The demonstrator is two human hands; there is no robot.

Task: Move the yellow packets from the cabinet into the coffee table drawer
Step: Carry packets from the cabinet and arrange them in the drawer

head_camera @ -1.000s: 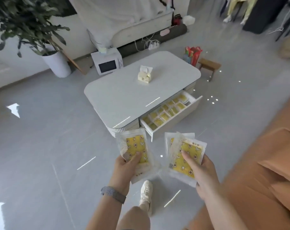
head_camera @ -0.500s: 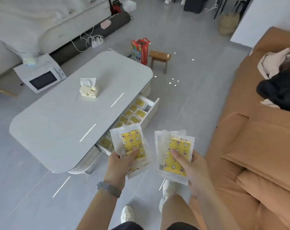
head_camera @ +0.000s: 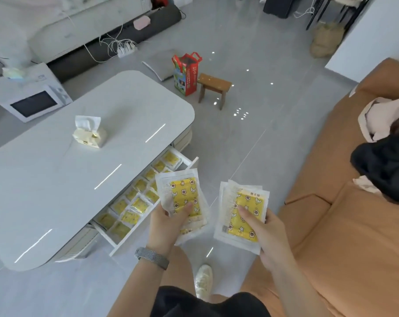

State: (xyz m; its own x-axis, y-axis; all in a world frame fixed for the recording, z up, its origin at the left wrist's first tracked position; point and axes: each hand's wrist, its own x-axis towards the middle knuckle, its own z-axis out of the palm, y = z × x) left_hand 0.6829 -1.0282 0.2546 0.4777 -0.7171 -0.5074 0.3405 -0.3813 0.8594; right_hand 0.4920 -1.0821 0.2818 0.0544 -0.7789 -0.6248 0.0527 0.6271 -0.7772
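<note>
my left hand (head_camera: 165,221) grips a yellow packet (head_camera: 182,200), thumb curled over its face, and holds it just above the near edge of the open coffee table drawer (head_camera: 146,202). my right hand (head_camera: 263,229) grips a small stack of yellow packets (head_camera: 242,211) the same way, thumb pressed on the top one, out over the floor between the drawer and the orange sofa (head_camera: 344,220). the drawer already has rows of the same packets lying flat in it. on the coffee table (head_camera: 57,179) stands a tissue pack (head_camera: 89,133), well apart from the drawer
</note>
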